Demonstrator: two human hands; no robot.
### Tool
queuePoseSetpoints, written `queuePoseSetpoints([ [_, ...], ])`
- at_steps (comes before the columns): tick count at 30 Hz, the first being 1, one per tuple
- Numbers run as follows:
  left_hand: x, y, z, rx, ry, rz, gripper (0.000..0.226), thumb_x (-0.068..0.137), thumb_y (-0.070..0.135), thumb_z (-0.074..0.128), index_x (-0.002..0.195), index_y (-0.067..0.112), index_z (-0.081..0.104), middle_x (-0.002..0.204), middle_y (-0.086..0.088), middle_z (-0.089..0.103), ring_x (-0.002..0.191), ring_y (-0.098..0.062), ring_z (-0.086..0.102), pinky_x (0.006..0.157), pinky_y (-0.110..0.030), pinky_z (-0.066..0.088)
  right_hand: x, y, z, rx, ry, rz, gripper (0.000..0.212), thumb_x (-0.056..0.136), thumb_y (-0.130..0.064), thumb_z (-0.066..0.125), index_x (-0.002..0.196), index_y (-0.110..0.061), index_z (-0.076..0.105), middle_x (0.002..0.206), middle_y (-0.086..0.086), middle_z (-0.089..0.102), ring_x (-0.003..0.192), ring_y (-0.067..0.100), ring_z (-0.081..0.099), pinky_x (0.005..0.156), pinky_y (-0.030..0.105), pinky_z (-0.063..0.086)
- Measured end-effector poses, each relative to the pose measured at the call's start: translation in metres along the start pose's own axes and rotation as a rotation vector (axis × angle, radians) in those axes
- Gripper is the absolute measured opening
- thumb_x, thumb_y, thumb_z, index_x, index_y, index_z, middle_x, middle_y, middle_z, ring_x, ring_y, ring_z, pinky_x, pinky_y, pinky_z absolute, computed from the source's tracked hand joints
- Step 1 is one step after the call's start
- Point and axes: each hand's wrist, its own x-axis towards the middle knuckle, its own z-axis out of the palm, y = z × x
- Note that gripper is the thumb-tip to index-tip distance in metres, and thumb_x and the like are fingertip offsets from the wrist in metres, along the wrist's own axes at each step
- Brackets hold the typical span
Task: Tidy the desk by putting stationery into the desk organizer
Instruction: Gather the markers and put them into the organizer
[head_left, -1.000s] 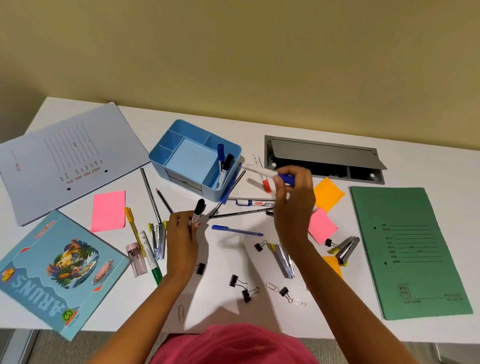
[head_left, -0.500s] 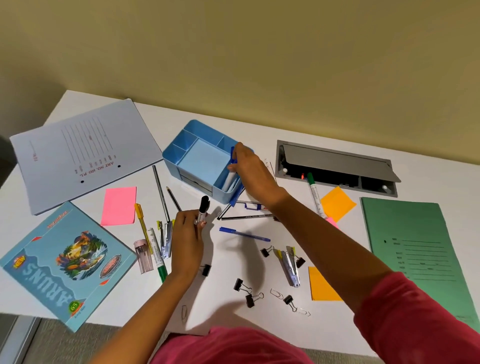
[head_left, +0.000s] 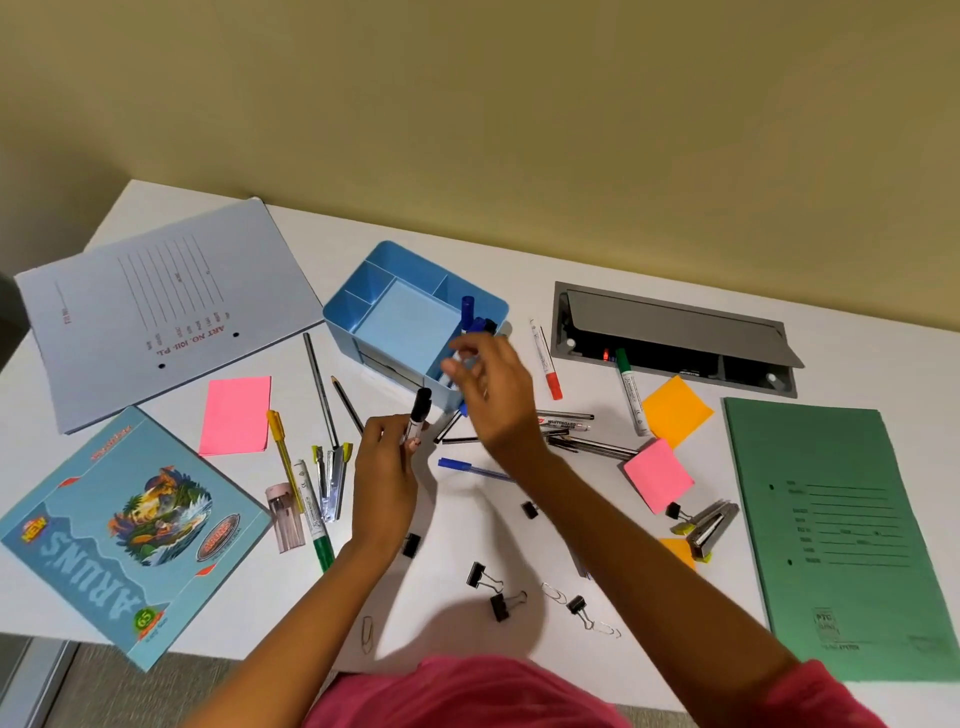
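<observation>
A head-worn camera looks down at a white bench (head_left: 519, 270) strewn with stationery, and we see both of the person's bare hands near a light blue desk organizer (head_left: 405, 265) at the middle. The right hand (head_left: 493, 395) hovers just over the organizer's front right compartment, its grip loose, fingers spread and slightly blurred, holding nothing that we can make out. Half a second earlier this hand was pressed low against that compartment, lowering a blue-capped marker. That blue marker (head_left: 467, 306) now stands upright in the compartment beside a black-capped one (head_left: 488, 326), and the hand has lifted a little away. The left hand (head_left: 384, 478) is unchanged — its grip still pinches a black marker (head_left: 420, 410) upright, just in front of the organizer. Still loose on the bench are a red marker (head_left: 545, 358) right of the organizer, a green marker (head_left: 628, 395) near the grey cable tray (head_left: 675, 322), a blue pen (head_left: 472, 469) under the right wrist, a yellow pen (head_left: 283, 452) to the left, and black binder clips (head_left: 483, 574) near the front edge. A green folder (head_left: 841, 530) lies far right — a grey folder (head_left: 156, 312) and a blue notebook (head_left: 119, 530) far left.
</observation>
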Motion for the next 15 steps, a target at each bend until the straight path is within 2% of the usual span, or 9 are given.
queuePoseSetpoints([
  [2,0.002,0.002,0.001,0.01,-0.018,0.018,0.036,0.087,-0.014,0.052,0.112,0.009,0.063,0.103,-0.007,0.053,0.087,-0.016,0.05,0.069,-0.014,0.03,-0.024,-0.002,0.008,0.056,-0.026,-0.043,0.027,0.093,-0.02,0.059,0.113,-0.004,0.059,0.106,0.01,0.059,0.088,0.0,0.056,0.076,0.004,0.042],
  [6,0.0,0.009,0.001,-0.021,-0.056,0.05,0.03,0.089,-0.01,0.052,0.11,0.008,0.062,0.108,-0.008,0.054,0.089,-0.012,0.05,0.071,-0.002,0.035,-0.046,-0.003,0.023,0.009,-0.043,-0.074,0.033,0.092,-0.023,0.046,0.109,0.001,0.061,0.101,0.016,0.064,0.092,0.02,0.063,0.084,0.006,0.043],
  [8,-0.003,0.011,0.0,-0.036,-0.05,0.054,0.027,0.091,-0.005,0.053,0.113,0.009,0.061,0.113,-0.008,0.054,0.088,-0.008,0.048,0.07,0.0,0.035,-0.043,-0.006,0.021,-0.011,-0.002,-0.111,0.035,0.093,-0.022,0.041,0.104,0.004,0.062,0.097,0.018,0.065,0.09,0.026,0.065,0.084,0.018,0.051],
  [10,-0.007,0.012,-0.001,-0.038,-0.033,0.056,0.029,0.093,0.003,0.055,0.121,0.012,0.058,0.118,-0.005,0.052,0.087,-0.004,0.046,0.067,-0.003,0.035,-0.036,-0.01,0.014,0.005,0.079,-0.089,0.036,0.095,-0.021,0.04,0.105,0.006,0.062,0.098,0.02,0.065,0.093,0.026,0.064,0.084,0.031,0.055],
  [12,-0.01,0.01,-0.002,-0.048,-0.028,0.015,0.036,0.093,0.011,0.056,0.129,0.016,0.053,0.12,0.0,0.049,0.087,-0.003,0.045,0.066,-0.007,0.035,-0.025,-0.013,0.005,0.035,0.175,-0.062,0.03,0.096,-0.013,0.041,0.111,0.005,0.059,0.104,0.02,0.064,0.099,0.022,0.062,0.087,0.027,0.054],
  [15,-0.015,0.0,-0.001,-0.036,-0.038,-0.042,0.038,0.094,0.018,0.057,0.131,0.016,0.049,0.122,-0.001,0.048,0.091,-0.011,0.052,0.071,-0.014,0.038,-0.005,-0.018,-0.01,0.095,0.274,-0.018,0.025,0.098,-0.004,0.042,0.119,0.001,0.054,0.111,0.015,0.059,0.106,0.017,0.057,0.087,0.011,0.047],
])
